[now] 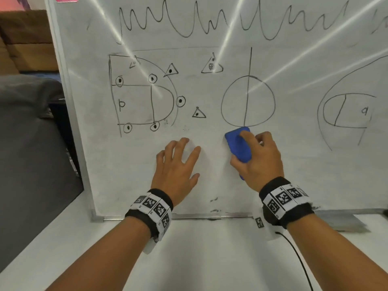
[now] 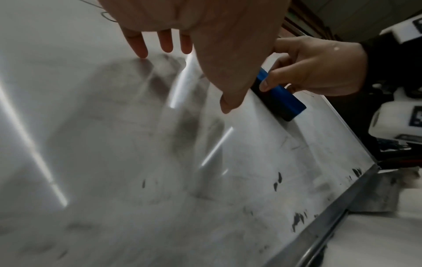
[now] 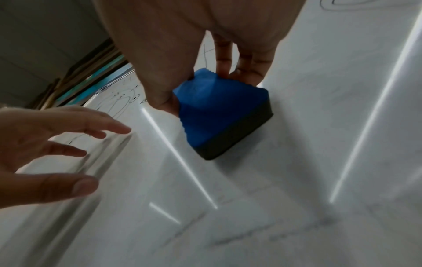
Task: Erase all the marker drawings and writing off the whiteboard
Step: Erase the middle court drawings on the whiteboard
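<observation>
- Just below the circle-and-line drawing (image 1: 247, 101), at the middle of the whiteboard (image 1: 210, 175), a blue eraser (image 1: 239, 144) is held by the right hand (image 1: 259, 159) — thumb on one long side, curled fingers over the top and far side, dark felt face laid against the board.
- The eraser's long axis is seen running up the board and leaning a little left, so that its upper end sits touching or just short of the circle's lowest point, where the vertical line ends.
- The nearest remaining marks are therefore judged to lie straight above the right hand's fingers — an upward stroke along the eraser's own length would be called for, though a narrow path would be cleared that way.
- The left hand (image 1: 178, 164) is spread on bare board beside the eraser, fingers straight and splayed, nothing held; only the fingertips are shown touching in the wrist view.
- The court diagram (image 1: 144, 95) lies up and left of that hand, the curved sketch (image 1: 346, 110) well to the right, and the zigzag line (image 1: 210, 22) across the top; all are still unerased.
- The right hand is judged the nearer to every mark that matters next.
</observation>
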The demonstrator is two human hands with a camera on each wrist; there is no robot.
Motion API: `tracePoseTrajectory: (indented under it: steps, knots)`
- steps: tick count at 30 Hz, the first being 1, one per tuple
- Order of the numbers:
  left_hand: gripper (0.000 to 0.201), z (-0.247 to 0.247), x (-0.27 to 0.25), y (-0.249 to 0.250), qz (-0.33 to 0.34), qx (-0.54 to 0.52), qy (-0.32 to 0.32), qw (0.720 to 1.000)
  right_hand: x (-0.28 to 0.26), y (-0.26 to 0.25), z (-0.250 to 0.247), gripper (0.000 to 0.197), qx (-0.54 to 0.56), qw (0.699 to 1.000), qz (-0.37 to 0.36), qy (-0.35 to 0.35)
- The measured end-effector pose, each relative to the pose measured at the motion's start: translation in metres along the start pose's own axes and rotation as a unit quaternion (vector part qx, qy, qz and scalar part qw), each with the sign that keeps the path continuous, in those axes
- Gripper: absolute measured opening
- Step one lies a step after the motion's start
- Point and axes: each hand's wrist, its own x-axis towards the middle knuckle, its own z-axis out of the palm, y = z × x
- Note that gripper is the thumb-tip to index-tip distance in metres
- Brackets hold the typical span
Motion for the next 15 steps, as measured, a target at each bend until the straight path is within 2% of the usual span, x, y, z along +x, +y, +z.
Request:
tracePoseTrajectory:
  steps: [5, 10, 15]
  knots:
    - [0.069, 0.001, 0.02, 0.022, 0.026, 0.008, 0.008, 1.0, -0.015, 0.012, -0.008, 0.057, -0.009, 0.999, 0.012, -0.031]
    - [0.07, 0.003, 0.029, 0.041, 0.044, 0.01, 0.017, 0.999, 0.004, 0.017, -0.018, 0.058, 0.006, 0.999, 0.04, 0.005]
    - [0.073, 0.008, 0.035, 0.052, 0.047, 0.017, 0.025, 0.998, -0.011, 0.023, -0.014, 0.06, 0.013, 0.999, 0.02, -0.029]
